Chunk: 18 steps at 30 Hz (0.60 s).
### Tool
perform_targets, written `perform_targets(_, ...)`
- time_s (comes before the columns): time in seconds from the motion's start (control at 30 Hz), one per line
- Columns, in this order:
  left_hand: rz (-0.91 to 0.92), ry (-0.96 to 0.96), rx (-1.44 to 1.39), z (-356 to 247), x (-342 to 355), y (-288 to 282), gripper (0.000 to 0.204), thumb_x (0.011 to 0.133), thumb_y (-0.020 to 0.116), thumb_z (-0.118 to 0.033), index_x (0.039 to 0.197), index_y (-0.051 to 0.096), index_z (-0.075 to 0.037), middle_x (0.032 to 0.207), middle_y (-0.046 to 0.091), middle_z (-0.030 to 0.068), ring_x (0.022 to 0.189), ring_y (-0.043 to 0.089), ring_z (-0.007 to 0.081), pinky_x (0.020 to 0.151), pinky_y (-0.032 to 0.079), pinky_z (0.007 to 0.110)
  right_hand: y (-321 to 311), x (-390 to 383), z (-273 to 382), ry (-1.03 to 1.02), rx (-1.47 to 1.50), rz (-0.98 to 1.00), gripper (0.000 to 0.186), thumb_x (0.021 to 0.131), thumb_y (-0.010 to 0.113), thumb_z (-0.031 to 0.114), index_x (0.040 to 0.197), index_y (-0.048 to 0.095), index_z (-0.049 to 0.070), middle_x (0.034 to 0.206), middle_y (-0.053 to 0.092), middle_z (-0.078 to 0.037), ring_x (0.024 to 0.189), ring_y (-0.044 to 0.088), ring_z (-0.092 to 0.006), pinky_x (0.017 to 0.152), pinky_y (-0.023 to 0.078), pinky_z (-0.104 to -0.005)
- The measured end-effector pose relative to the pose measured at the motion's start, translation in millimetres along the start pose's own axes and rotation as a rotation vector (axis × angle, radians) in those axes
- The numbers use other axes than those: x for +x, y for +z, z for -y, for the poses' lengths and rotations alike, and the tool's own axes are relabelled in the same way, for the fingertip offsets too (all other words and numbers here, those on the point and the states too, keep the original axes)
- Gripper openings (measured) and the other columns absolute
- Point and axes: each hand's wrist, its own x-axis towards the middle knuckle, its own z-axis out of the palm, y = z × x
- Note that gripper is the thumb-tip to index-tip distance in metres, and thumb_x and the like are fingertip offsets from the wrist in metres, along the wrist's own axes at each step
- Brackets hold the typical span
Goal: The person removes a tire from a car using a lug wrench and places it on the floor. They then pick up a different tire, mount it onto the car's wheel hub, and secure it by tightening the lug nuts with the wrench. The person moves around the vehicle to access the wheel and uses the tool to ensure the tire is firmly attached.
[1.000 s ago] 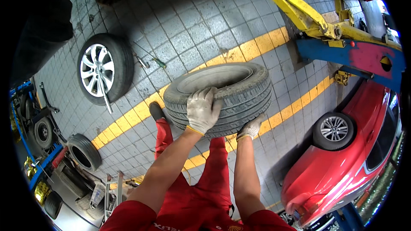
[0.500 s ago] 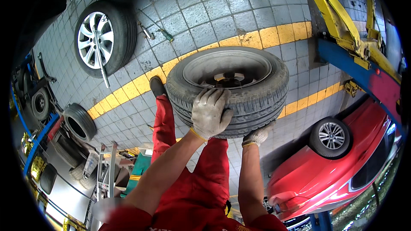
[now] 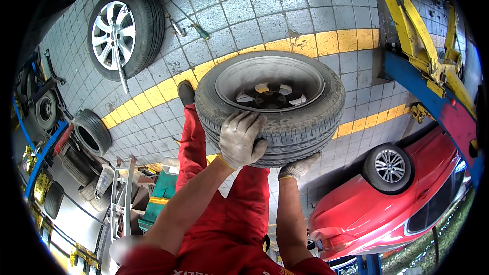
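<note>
A tyre fitted on a grey rim is held in front of my legs, tilted so the dark inside of the rim shows. My left hand, in a grey glove with yellow cuff, is closed on the near upper edge of this wheel, thumb on the tread. My right hand, also gloved, grips it from below on the right, its fingertips partly hidden. At upper left a silver alloy wheel lies on the floor with a metal bar across it. Beside it lie tools, one with a green handle.
A yellow and blue lift stands at upper right. A red car is at lower right. Loose tyres, a metal ladder and a green case are at left. Yellow stripes cross the tiled floor.
The held wheel has tilted, showing more of the rim's inside, and has grown larger in view. Both hands stay on it. The surroundings have shifted as my view moved.
</note>
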Motion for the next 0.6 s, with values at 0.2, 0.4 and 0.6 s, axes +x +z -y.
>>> perform_targets(0.2, -0.008, -0.012, -0.016, 9.2, 12.4, -9.0, 0.062, 0.077, 0.074, -0.036, 0.131, 0.071, -0.006, 0.129, 0.068, 0.0164, 0.121, 0.064, 0.0396, 0.111, 0.048, 0.055, 44.2, -25.9, 13.0, 0.015, 0.062, -0.033, 0.072, 0.115, 0.034, 0.056, 0.168, 0.037, 0.006, 0.174, 0.038, -0.015, 0.154, 0.043, -0.0348, 0.129, 0.034, -0.0477)
perform_targets(0.4, -0.012, -0.011, -0.013, 15.0, 12.8, -12.0, 0.060, 0.079, 0.071, -0.037, 0.130, 0.071, -0.005, 0.127, 0.069, 0.0170, 0.120, 0.064, 0.0403, 0.110, 0.049, 0.056, 2.6, 2.4, -19.4, -0.193, -0.126, -0.036, 0.074, 0.115, 0.036, 0.056, 0.169, 0.037, 0.006, 0.175, 0.036, -0.015, 0.156, 0.040, -0.0344, 0.131, 0.032, -0.0471)
perform_targets(0.6, 0.000, 0.004, 0.016, 19.6, -19.2, -1.6, 0.060, 0.088, 0.066, -0.045, 0.132, 0.070, -0.005, 0.127, 0.069, 0.0174, 0.121, 0.065, 0.0403, 0.109, 0.049, 0.059, -2.0, -14.2, -16.7, 0.017, 0.029, -0.080, 0.078, 0.113, 0.038, 0.060, 0.170, 0.036, 0.006, 0.177, 0.034, -0.014, 0.158, 0.039, -0.0349, 0.131, 0.031, -0.0476)
